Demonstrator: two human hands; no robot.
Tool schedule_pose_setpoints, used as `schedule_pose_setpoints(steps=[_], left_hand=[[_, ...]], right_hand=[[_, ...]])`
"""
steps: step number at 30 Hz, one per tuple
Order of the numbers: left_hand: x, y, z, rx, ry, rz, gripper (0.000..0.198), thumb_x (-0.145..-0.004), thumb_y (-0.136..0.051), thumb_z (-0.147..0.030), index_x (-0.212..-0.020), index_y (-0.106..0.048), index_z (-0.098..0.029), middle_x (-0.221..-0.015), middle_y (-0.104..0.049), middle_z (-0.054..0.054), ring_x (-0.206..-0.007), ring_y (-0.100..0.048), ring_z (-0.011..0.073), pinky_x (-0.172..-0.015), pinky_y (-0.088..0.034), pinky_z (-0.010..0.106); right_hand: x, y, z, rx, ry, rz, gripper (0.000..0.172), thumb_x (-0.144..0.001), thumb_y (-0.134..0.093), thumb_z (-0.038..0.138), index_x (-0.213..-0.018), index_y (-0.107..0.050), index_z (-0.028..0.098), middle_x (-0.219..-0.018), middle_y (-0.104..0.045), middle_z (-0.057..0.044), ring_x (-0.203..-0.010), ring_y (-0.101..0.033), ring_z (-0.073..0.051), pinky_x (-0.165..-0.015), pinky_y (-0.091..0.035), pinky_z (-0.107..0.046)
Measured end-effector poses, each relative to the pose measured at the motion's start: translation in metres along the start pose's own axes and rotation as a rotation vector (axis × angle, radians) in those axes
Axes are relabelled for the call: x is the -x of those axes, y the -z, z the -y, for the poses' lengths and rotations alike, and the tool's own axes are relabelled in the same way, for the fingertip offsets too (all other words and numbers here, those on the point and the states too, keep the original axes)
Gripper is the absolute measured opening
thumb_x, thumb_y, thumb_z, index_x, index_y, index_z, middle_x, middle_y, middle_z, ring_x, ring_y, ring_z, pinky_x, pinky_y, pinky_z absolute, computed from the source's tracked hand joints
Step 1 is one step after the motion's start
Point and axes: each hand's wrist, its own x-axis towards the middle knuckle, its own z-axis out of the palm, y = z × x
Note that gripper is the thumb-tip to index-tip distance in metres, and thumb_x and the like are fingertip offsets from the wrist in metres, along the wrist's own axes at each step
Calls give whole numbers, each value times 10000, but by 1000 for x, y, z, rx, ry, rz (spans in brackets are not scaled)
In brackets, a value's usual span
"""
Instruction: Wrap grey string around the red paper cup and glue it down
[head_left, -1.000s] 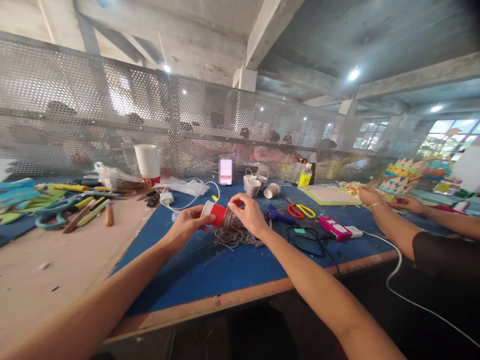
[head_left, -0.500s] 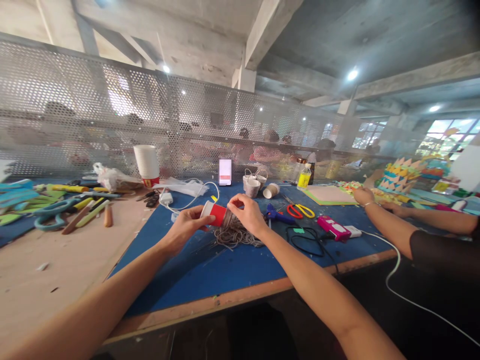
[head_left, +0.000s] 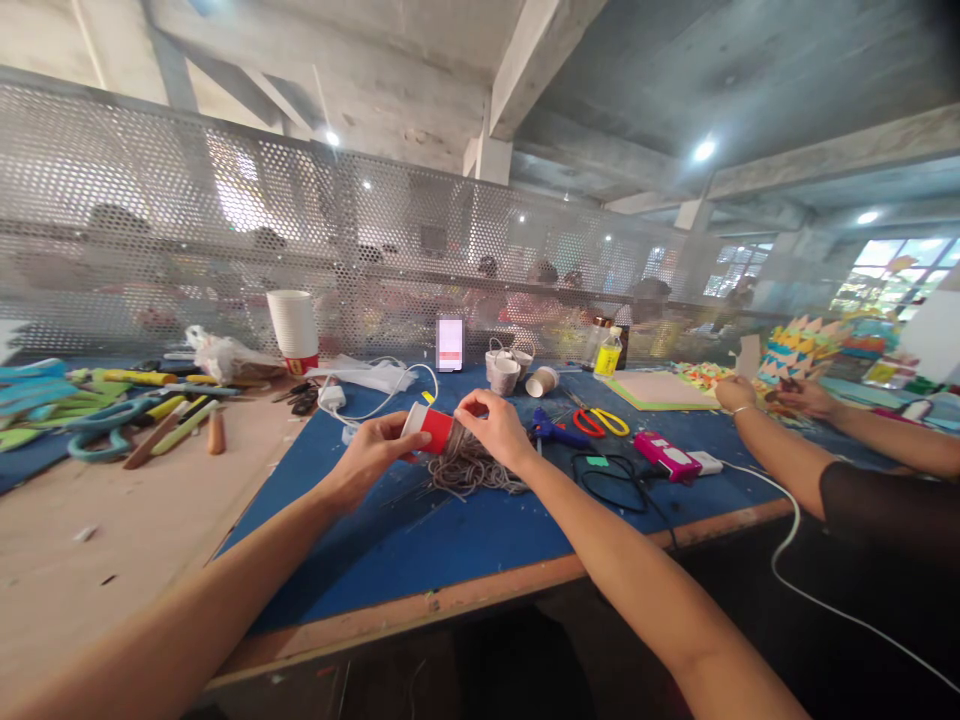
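My left hand (head_left: 375, 447) grips a red and white paper cup (head_left: 434, 433), tilted on its side, with its white rim toward the left. Grey-brown cord is wound round the cup's right end. Closed in a pinch, my right hand (head_left: 496, 428) is at that end, on the cord; its fingertips partly hide the strand. Below both hands a loose heap of cord (head_left: 476, 472) lies on the blue table mat (head_left: 375, 560).
Cord-wrapped cups (head_left: 505, 375) stand behind the heap. Right of it lie a blue glue gun (head_left: 559, 430), scissors (head_left: 600, 422) and a magenta box (head_left: 666, 457). A cup stack (head_left: 292, 330) and tools (head_left: 161, 425) are left. A co-worker's hands (head_left: 739, 393) work at right.
My hands and the cup stay almost still. At the right, the co-worker's hands have shifted, with the farther hand raised more into view.
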Motion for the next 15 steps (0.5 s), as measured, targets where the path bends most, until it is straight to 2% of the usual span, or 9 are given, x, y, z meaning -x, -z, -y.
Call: schedule_pose_setpoints(steps=[6, 15], left_hand=[[0, 1, 2, 4, -14, 12, 312, -736, -806, -348, -1012, -794, -204, -894, -776, 42, -795, -657, 208, -664, -502, 284], [2, -2, -2, -2, -4, 36, 312, -707, -823, -373, -972, -806, -211, -898, -781, 42, -801, -657, 216, -715, -515, 308]], right_hand=[[0, -1, -4, -26, -61, 11, 98, -823, -647, 286, -766, -657, 207, -754, -649, 18, -733, -596, -147, -762, -470, -271], [-4, -8, -19, -320, -288, 99, 135, -728, -688, 334, -726, -643, 207, -659, -607, 36, -644, -553, -134, -637, -443, -247]])
